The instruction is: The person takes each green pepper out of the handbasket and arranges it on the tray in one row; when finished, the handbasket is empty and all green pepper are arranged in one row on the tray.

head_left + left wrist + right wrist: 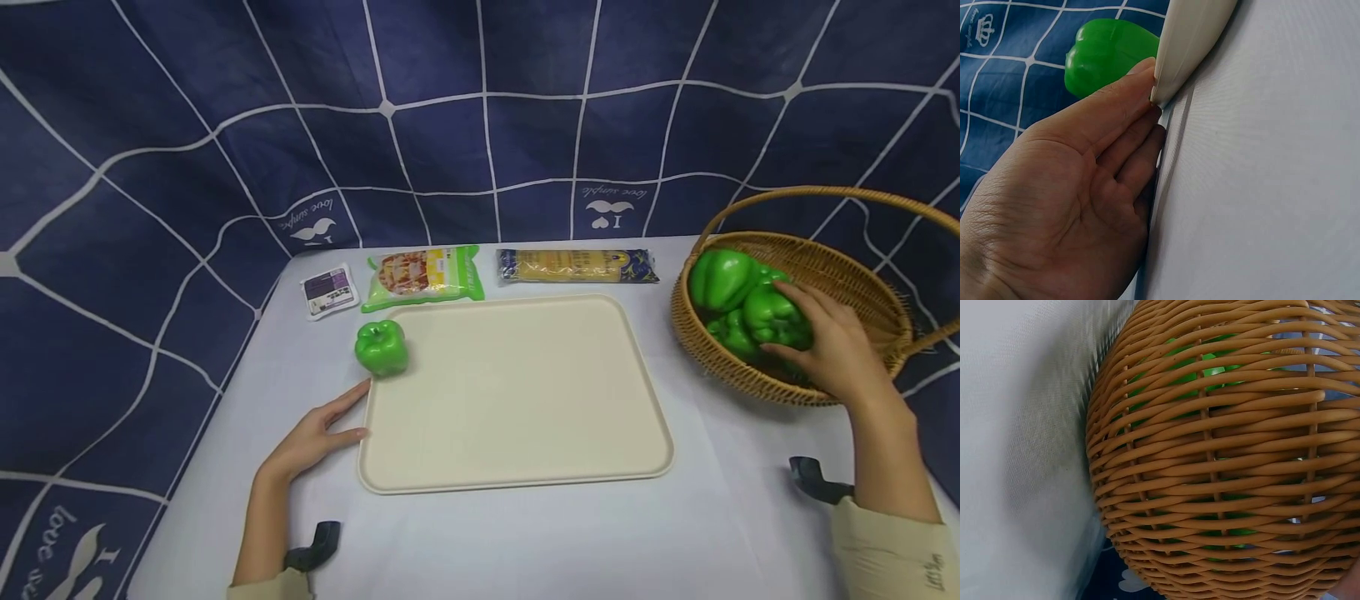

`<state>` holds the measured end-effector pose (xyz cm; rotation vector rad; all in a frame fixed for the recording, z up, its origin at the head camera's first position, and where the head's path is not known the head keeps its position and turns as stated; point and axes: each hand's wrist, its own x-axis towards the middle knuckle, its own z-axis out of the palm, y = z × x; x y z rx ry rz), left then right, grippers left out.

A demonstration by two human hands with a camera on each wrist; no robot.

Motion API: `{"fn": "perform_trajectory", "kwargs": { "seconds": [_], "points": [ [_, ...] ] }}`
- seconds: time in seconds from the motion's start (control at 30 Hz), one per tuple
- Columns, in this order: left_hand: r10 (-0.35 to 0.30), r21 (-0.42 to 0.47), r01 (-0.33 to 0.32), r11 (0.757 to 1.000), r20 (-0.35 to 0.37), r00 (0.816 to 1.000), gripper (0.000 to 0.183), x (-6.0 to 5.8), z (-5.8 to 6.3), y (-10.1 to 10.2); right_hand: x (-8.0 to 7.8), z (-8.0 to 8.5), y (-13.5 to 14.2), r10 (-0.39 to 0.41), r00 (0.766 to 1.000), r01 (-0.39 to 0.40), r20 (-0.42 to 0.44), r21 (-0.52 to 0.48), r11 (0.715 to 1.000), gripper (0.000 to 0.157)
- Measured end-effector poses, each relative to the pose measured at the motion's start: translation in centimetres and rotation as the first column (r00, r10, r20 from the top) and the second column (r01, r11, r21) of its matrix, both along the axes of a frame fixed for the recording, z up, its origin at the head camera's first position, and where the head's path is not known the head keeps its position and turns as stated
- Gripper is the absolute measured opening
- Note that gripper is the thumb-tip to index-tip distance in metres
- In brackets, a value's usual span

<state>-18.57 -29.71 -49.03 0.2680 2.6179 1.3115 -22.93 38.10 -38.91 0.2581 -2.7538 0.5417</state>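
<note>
My right hand (836, 346) reaches into a wicker basket (693, 350) at the right and grips a green bell pepper (772, 315), thumb and fingers on either side of it. More green peppers (723, 279) lie beside it. In the right wrist view the basket's woven wall (1222, 437) hides the pepper and most of the hand. At the left, my left hand (311, 442) touches the left edge of a cream tray (517, 392) with extended fingers and thumb; the left wrist view shows them against its rim (1188, 50). One green bell pepper (382, 348) sits at the tray's upper left corner.
Behind the tray lie a green food bag (423, 277) and a long pack of pasta (576, 266). A small white-edged packet (330, 292) lies farther left. The basket's tall handle (817, 192) arches over it. Dark blue checked cloth (480, 150) hangs behind the white table.
</note>
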Motion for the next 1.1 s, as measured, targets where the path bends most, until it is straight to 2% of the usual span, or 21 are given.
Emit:
{"fn": "perform_trajectory", "kwargs": {
  "seconds": [0.13,0.23,0.37,0.47,0.53,0.67,0.8,0.9,1.0,1.1],
  "points": [
    [0.002,0.005,-0.002,1.0,0.005,1.0,0.074,0.2,-0.1,-0.1,0.0,0.2,-0.1,-0.003,1.0,0.003,-0.02,0.021,1.0,0.096],
    [-0.013,0.001,0.013,1.0,-0.005,1.0,0.074,0.0,0.2,0.0,0.2,0.5,-0.3,-0.05,0.999,0.05,-0.018,0.009,0.999,0.096],
    [-0.025,-0.03,0.025,0.999,-0.028,0.999,0.074,-0.7,0.7,0.1,0.8,1.0,-1.0,-0.153,0.988,0.153,-0.002,-0.076,0.985,0.098],
    [-0.021,-0.031,0.021,0.999,-0.016,1.0,0.074,-1.0,1.0,0.1,1.2,1.3,-1.8,-0.176,0.983,0.165,-0.059,-0.159,0.973,0.1],
    [-0.009,-0.02,0.009,1.0,-0.004,1.0,0.074,-1.1,1.1,0.0,1.4,1.7,-2.5,-0.158,0.98,0.131,-0.123,-0.206,0.97,0.099],
    [-0.01,-0.005,0.01,1.0,0.01,1.0,0.074,-0.9,0.6,0.0,1.9,2.7,-4.2,-0.099,0.961,0.041,-0.258,-0.224,0.974,0.096],
    [-0.014,-0.003,0.014,1.0,0.005,1.0,0.075,-0.5,0.3,0.2,1.8,3.6,-6.7,0.005,0.924,-0.085,-0.381,-0.194,0.977,0.09],
    [-0.013,-0.008,0.013,1.0,-0.005,1.0,0.075,-0.4,0.3,0.3,1.2,4.3,-9.1,0.064,0.908,-0.156,-0.415,-0.192,0.969,0.088],
    [-0.016,-0.015,0.016,1.0,-0.015,1.0,0.075,-0.4,0.3,0.3,0.6,4.8,-11.7,0.114,0.912,-0.206,-0.395,-0.199,0.958,0.087],
    [-0.015,-0.026,0.015,1.0,-0.014,1.0,0.076,-0.2,0.1,0.2,-0.5,4.9,-14.5,0.202,0.903,-0.294,-0.379,-0.201,0.935,0.088]
  ]
}}
